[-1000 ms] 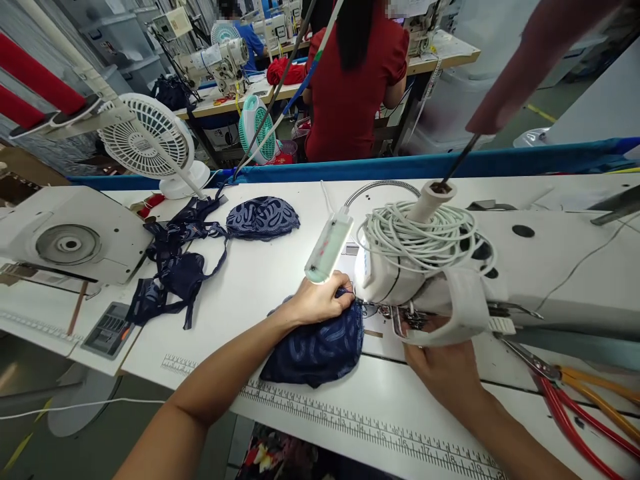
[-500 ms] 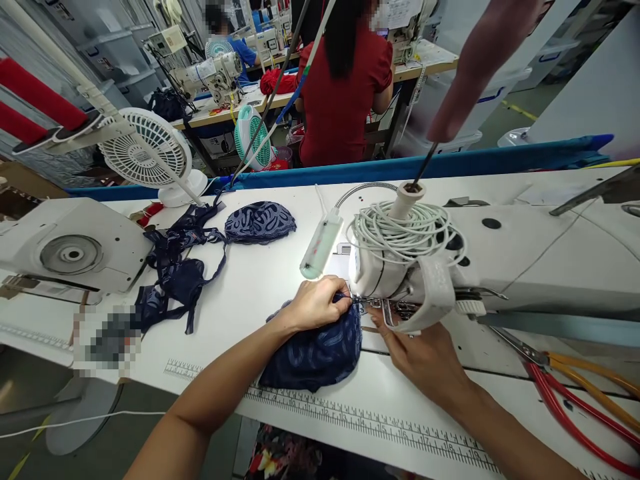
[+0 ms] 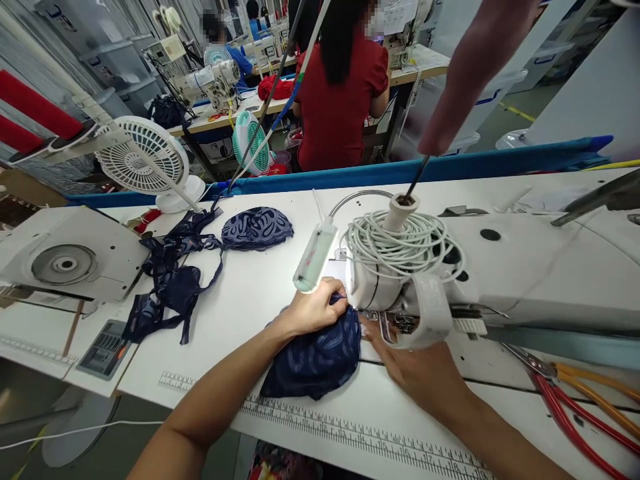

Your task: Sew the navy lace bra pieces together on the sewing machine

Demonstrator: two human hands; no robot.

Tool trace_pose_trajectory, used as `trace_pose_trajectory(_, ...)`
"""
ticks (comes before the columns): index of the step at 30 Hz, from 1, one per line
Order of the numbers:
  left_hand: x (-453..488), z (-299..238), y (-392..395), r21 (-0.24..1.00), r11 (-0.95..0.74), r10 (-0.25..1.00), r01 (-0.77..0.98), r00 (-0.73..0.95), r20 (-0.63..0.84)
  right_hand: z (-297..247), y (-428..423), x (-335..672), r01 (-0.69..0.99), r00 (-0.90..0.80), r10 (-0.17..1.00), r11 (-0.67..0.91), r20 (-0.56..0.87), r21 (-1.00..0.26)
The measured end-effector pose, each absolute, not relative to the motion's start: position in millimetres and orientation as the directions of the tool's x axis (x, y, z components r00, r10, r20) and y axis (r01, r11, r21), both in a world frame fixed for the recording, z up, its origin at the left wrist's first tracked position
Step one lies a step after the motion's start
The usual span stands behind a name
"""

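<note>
A navy patterned bra cup [image 3: 313, 363] lies at the needle end of the white sewing machine [image 3: 530, 260]. My left hand [image 3: 320, 307] is closed on its upper edge, thumb and fingers pinching the fabric close beside the presser foot. My right hand [image 3: 420, 367] comes in from the right under the machine head, with its fingers stretched toward the needle area. Its foremost fingertips touch or nearly touch the cup's right edge; the other fingers are partly hidden behind the white guard [image 3: 434, 310]. A coil of pale cord [image 3: 400, 233] rests on the machine head.
Another navy cup [image 3: 257, 228] and navy bras with straps [image 3: 177, 287] lie to the left. Around them are a calculator [image 3: 106, 350], a white fan [image 3: 143, 157] and a second machine [image 3: 70, 257]. Scissors [image 3: 545, 370] lie at right. A person in red [image 3: 333, 100] sits beyond the table.
My right fingertips have come left, closer to the cup's edge. My left hand keeps its pinch on the fabric. The whole view has shifted slightly.
</note>
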State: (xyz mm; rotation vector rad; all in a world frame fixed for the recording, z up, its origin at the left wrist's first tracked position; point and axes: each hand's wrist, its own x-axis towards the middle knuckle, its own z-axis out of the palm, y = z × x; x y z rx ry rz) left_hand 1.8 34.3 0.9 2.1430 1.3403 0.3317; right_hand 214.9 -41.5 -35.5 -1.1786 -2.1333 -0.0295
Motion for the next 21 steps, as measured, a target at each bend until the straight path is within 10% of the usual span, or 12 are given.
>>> trace_pose_trajectory(21,2,3,31,0.531,-0.334,0.896,0.779,0.437,-0.076,-21,-42,208,0.672,-0.411,0.622,0.701,0.667,-0.240)
